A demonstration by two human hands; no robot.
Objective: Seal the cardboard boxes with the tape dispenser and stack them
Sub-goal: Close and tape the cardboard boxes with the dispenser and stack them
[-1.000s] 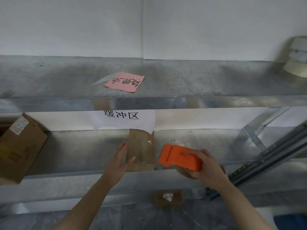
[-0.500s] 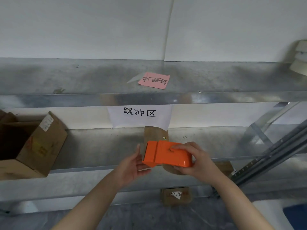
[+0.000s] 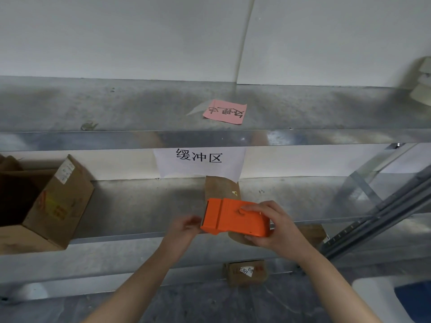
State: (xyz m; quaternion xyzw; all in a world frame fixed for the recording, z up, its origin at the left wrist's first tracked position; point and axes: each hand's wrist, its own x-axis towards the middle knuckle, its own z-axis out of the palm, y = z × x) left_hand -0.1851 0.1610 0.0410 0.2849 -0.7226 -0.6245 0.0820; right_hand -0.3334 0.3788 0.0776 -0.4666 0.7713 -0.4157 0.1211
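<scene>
The right grip point(image 3: 277, 229) is closed round the orange tape dispenser point(image 3: 235, 217), thumb on its top face and fingers curled underneath, holding it level in front of the middle shelf point(image 3: 140, 206). A brown tape roll point(image 3: 236, 238) shows below the dispenser's body. The left grip point(image 3: 184, 231) is at the dispenser's left end with its fingers curled against the edge there; whether it pinches anything I cannot tell.

Just behind the dispenser, a small cardboard box point(image 3: 220, 188) stands upright on the middle shelf, its top partly hidden by a white paper sign point(image 3: 198, 162) hanging from the upper shelf point(image 3: 116, 108). Far to the left on the same shelf sits a large open box point(image 3: 60, 206), tilted, its dark mouth facing left. Another brown box point(image 3: 312, 231) peeks out behind the right wrist, and a small labelled box point(image 3: 247, 272) lies lower down. A pink note point(image 3: 225, 111) lies on the upper shelf. At that shelf's far right are pale rolls point(image 3: 422, 85), blurred.
</scene>
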